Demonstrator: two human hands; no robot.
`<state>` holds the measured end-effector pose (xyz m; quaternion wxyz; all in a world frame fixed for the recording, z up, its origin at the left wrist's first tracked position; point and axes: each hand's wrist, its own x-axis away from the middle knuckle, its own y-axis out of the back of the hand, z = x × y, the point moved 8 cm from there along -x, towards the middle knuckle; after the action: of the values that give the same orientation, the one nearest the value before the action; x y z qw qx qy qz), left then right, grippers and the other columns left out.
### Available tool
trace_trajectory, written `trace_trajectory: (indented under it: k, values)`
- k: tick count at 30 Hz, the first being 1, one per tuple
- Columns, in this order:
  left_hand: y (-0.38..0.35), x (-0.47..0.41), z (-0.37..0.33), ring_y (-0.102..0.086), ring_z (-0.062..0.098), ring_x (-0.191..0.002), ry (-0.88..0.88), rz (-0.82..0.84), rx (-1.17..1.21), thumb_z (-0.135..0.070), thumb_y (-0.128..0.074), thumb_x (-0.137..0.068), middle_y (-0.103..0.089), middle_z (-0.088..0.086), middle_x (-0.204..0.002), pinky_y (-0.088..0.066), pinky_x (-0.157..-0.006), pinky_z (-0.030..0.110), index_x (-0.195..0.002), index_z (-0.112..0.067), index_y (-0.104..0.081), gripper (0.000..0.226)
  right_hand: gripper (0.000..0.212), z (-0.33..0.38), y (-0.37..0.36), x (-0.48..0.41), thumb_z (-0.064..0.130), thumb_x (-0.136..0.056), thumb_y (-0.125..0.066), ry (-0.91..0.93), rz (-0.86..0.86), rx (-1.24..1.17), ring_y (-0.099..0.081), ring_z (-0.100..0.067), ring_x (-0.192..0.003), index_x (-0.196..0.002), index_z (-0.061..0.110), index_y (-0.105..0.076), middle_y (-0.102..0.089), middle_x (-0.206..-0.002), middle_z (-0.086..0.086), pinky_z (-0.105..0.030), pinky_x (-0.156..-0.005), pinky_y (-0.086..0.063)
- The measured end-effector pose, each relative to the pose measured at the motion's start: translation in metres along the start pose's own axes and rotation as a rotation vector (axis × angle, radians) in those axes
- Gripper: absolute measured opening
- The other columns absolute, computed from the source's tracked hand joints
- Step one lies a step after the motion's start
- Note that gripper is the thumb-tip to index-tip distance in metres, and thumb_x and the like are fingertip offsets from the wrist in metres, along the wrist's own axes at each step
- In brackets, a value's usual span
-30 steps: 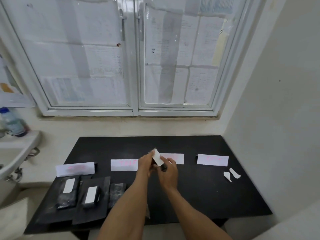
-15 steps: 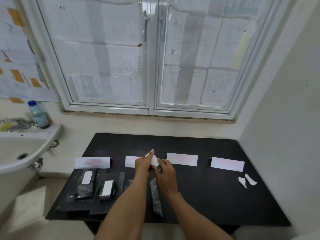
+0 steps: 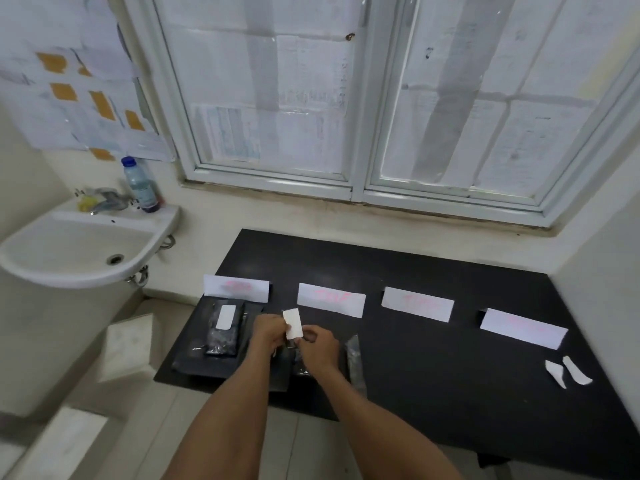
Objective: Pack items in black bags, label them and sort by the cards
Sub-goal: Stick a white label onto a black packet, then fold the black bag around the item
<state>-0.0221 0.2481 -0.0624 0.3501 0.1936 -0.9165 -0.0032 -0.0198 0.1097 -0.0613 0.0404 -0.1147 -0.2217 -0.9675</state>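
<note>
Both hands meet over the left part of the black table (image 3: 433,368). My left hand (image 3: 268,332) and my right hand (image 3: 317,346) pinch a small white label (image 3: 292,322) between them, held upright. Under the hands lie black bags, mostly hidden by my arms. To the left, a packed black bag (image 3: 223,336) with a white label on it rests flat. A dark bag (image 3: 355,362) lies just right of my right hand. Several white cards with pink writing stand in a row: the leftmost card (image 3: 237,287), a second card (image 3: 330,298), a third card (image 3: 417,303), and the rightmost card (image 3: 523,328).
Two white label backing scraps (image 3: 568,372) lie near the table's right edge. A white sink (image 3: 79,251) with a plastic bottle (image 3: 140,185) hangs to the left of the table. A paper-covered window fills the wall behind. A wall closes in the right side.
My view has swung left and down, so the sink now shows fully. Both hands, still holding the white label, have moved left, toward the bags under the leftmost cards.
</note>
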Motion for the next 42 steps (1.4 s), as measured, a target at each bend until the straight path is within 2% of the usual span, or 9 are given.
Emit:
trace_trajectory:
  k: [5,10,15,19,22,28,32,36,42]
  values:
    - [0.057,-0.023,0.012,-0.064,0.037,-0.103,-0.078,-0.16,-0.242,0.013,-0.046,-0.081,-0.068,0.026,-0.107,-0.054,-0.09,0.044,-0.098,0.009,-0.071,0.031,0.021,0.002,-0.069,-0.006,-0.003,-0.082,-0.063,-0.128,0.175,0.025,-0.065,-0.018,-0.088,-0.098,0.005,-0.073,-0.073,-0.1,-0.009,-0.026,-0.077,-0.054]
    - [0.074,-0.035,0.025,-0.048,0.025,-0.07,-0.087,-0.213,-0.312,0.01,-0.041,-0.076,-0.05,0.012,-0.063,-0.038,-0.063,0.03,-0.055,-0.011,-0.05,0.031,0.011,0.0,-0.108,-0.007,-0.001,-0.08,-0.063,-0.177,0.245,0.075,-0.057,-0.019,-0.077,-0.08,0.005,-0.072,-0.064,-0.078,-0.009,-0.026,-0.062,-0.04]
    - [0.072,-0.036,0.023,-0.035,0.024,-0.055,-0.075,-0.258,-0.338,0.006,-0.044,-0.075,-0.037,0.005,-0.054,-0.026,-0.054,0.029,-0.047,-0.016,-0.034,0.037,0.013,-0.006,-0.111,-0.013,0.002,-0.081,-0.064,-0.194,0.244,0.081,-0.062,-0.023,-0.082,-0.088,-0.004,-0.073,-0.072,-0.092,-0.018,-0.026,-0.066,-0.043]
    - [0.062,-0.037,0.021,-0.059,0.036,-0.102,-0.072,-0.262,-0.366,-0.007,-0.053,-0.079,-0.067,0.019,-0.103,-0.046,-0.083,0.032,-0.087,-0.005,-0.067,0.016,0.015,-0.011,-0.087,-0.021,-0.001,-0.081,-0.058,-0.209,0.192,0.103,-0.057,-0.02,-0.073,-0.081,-0.009,-0.071,-0.07,-0.083,-0.019,-0.024,-0.062,-0.043]
    - [0.049,-0.033,0.017,-0.035,0.036,-0.135,-0.036,-0.287,-0.43,-0.019,-0.057,-0.081,-0.04,0.019,-0.144,-0.037,-0.108,0.043,-0.131,-0.016,-0.052,0.051,0.021,-0.016,-0.056,-0.028,-0.002,-0.081,-0.052,-0.22,0.105,0.13,-0.063,-0.027,-0.079,-0.082,-0.003,-0.073,-0.072,-0.09,-0.017,-0.021,-0.063,-0.048]
    - [-0.003,-0.024,-0.005,-0.005,0.03,-0.149,-0.19,-0.296,-0.614,-0.026,-0.059,-0.08,-0.016,0.014,-0.159,-0.017,-0.118,0.05,-0.137,-0.023,-0.046,0.059,0.024,-0.049,0.011,-0.033,0.006,-0.083,-0.054,-0.308,-0.007,0.195,-0.065,-0.026,-0.098,-0.097,0.007,-0.074,-0.072,-0.104,-0.011,-0.028,-0.083,-0.051]
    - [-0.052,-0.014,-0.012,-0.009,0.026,-0.149,-0.38,-0.241,-0.752,-0.016,-0.059,-0.073,-0.022,0.01,-0.158,-0.017,-0.119,0.047,-0.13,-0.022,-0.053,0.058,0.025,-0.084,0.052,-0.029,0.009,-0.086,-0.057,-0.411,-0.083,0.22,-0.062,-0.029,-0.107,-0.109,0.005,-0.067,-0.066,-0.115,-0.013,-0.028,-0.087,-0.048]
    - [-0.094,-0.009,0.002,-0.044,0.025,-0.13,-0.433,-0.146,-0.705,-0.011,-0.058,-0.076,-0.051,0.008,-0.138,-0.037,-0.106,0.035,-0.121,-0.016,-0.061,0.045,0.024,-0.109,0.078,-0.023,0.022,-0.09,-0.058,-0.469,-0.127,0.209,-0.061,-0.031,-0.109,-0.106,0.007,-0.066,-0.066,-0.115,-0.015,-0.032,-0.087,-0.047]
    - [-0.149,-0.008,0.07,-0.06,0.035,-0.109,-0.042,0.122,-0.478,-0.013,-0.051,-0.087,-0.064,0.022,-0.117,-0.049,-0.092,0.038,-0.11,0.002,-0.062,0.03,0.029,-0.146,0.082,-0.018,0.011,-0.085,-0.051,-0.55,0.01,0.099,-0.061,-0.031,-0.107,-0.11,0.003,-0.065,-0.065,-0.116,-0.017,-0.034,-0.087,-0.049]
